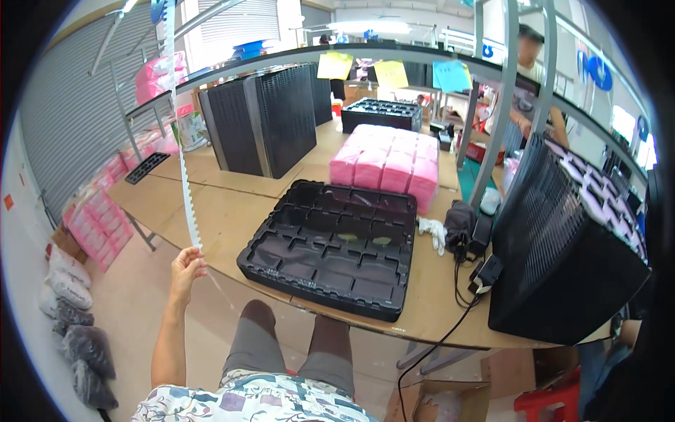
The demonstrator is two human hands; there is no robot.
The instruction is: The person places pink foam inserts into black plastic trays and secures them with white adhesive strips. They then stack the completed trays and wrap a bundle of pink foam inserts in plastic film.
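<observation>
My left hand [188, 268] is closed, thumb and fingers pinching the lower end of a long white strip with a toothed edge [188, 200]. The strip runs nearly straight up to a blue reel [159, 10] at the top left. My right hand is out of view. To the right of my left hand, a black plastic tray [320, 257] with moulded compartments lies on the cardboard-covered table [211, 211], by its front edge. Just behind the tray sits a block of pink packs [385, 158].
Tall stacks of black trays stand at the back left [285, 119] and right [555, 246]. White gloves [434, 233] and a black adapter with cables [485, 273] lie right of the tray. A metal frame [499, 105] spans the table. Another person [527, 77] stands beyond it.
</observation>
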